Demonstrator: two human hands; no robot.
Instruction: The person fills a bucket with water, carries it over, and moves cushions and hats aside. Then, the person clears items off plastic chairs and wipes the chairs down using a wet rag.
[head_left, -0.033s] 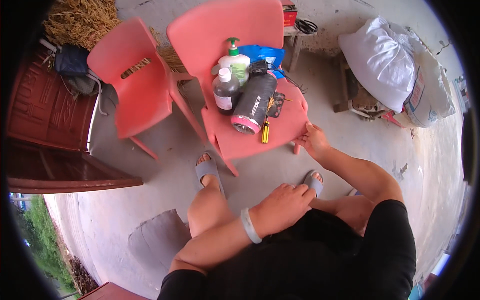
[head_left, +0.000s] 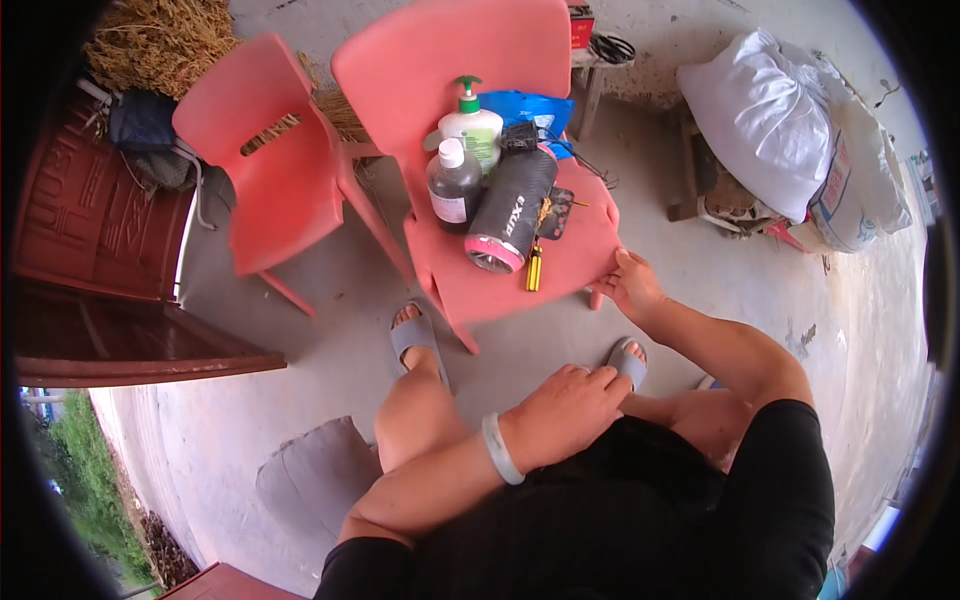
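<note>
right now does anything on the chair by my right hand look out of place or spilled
No spill shows. Oddly, the chair doubles as a table: a yellow-handled screwdriver lies near its front edge, beside a black cylinder on its side.

L hand [head_left: 565, 418] low, loosely curled; R hand [head_left: 632, 287] fwd, pinch grip
</note>
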